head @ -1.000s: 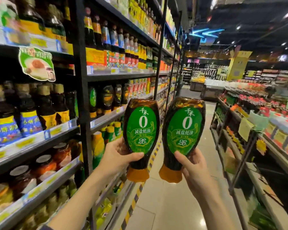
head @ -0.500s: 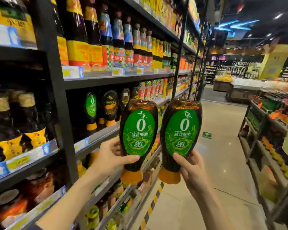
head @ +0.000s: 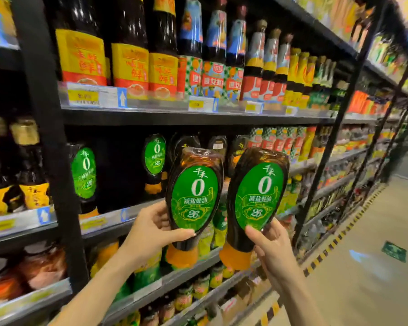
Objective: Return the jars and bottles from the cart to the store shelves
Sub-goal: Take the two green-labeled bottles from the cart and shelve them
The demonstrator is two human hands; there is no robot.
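Note:
I hold two dark squeeze bottles with green oval labels and orange caps pointing down. My left hand [head: 151,231] grips the left bottle [head: 193,196] low on its body. My right hand [head: 271,245] grips the right bottle [head: 259,196] the same way. Both bottles hang in front of the middle shelf [head: 127,215], where matching green-label bottles [head: 154,156] stand. A dark gap lies on that shelf between two of them.
Tall sauce bottles [head: 130,67] fill the shelf above. Jars [head: 43,267] sit on the shelf below at left. Black shelf uprights [head: 45,137] divide the bays. The tiled aisle floor [head: 363,278] runs along the right, edged with yellow-black tape.
The view has moved closer to the shelves and turned left. Both bottles, still in my hands, now sit right in front of the middle shelf with the matching bottles.

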